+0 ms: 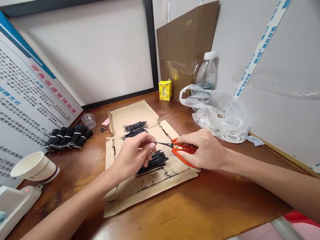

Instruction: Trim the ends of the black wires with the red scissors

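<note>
My right hand (207,149) is wrapped round the orange handles of a pair of scissors (182,150). The blades point left and their tips reach the fingertips of my left hand (137,149). Thumb and forefinger of that hand are pinched together, and what lies between them is too small to make out. Just under the left hand is a pile of short black wire-like strands (155,161) on a flattened piece of cardboard (135,113). Farther back on the cardboard lies a second pile of black strands (135,127). Small black scraps are strewn over its near part.
Tied black bundles (68,136), a clear plastic cup (88,121), a paper cup (35,168) and a power strip (9,212) stand on the left. A yellow drink carton (165,90), a bottle (207,71) and a plastic bag (217,116) are at the back right.
</note>
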{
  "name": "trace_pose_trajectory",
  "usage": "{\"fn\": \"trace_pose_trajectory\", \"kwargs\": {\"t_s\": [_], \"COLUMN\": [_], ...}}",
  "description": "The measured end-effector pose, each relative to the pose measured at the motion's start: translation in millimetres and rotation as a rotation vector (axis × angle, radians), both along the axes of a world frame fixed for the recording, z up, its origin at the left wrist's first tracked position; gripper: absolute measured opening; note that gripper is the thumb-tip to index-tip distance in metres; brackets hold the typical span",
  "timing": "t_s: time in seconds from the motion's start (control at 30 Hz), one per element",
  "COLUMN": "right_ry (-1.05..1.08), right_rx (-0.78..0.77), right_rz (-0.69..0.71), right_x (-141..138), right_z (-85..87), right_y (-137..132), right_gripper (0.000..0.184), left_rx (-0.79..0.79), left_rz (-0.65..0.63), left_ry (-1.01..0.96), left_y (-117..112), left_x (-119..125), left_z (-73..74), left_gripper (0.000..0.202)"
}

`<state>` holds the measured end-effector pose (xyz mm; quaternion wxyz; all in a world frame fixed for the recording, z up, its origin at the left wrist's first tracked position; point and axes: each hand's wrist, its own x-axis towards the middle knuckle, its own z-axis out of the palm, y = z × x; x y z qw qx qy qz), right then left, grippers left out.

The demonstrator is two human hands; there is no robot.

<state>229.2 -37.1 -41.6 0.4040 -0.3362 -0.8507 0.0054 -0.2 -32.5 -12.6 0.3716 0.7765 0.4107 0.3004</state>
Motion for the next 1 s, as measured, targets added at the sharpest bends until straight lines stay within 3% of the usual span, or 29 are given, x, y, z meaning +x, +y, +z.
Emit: {"fn": "trace_pose_trajectory", "kwargs": {"t_s": [0.77,0.87,1.0], "right_ry": [0.026,0.037,0.038], "right_rx": [0.05,0.058,0.039], "right_rz": [0.005,-0.003,-0.014], "right_x": [-0.8,-1.0,-0.6], "right_z": [-1.8,-2.9,-2.3], "right_y": [-2.0,-2.0,-1.8], "right_gripper": [0.016,0.015,0.015], "left_rx": [-0.04,0.095,0.479], "left_rz": [-0.022,0.018,0.142], "left_ry": [-0.068,0.054,0.43], "left_y": [-4.5,0.1,17.1], "left_x": [4.3,1.0,-11.7], "left_z": [0.0,-0.5,-6.3], "left_gripper": [0.007,0.007,0.006]}}
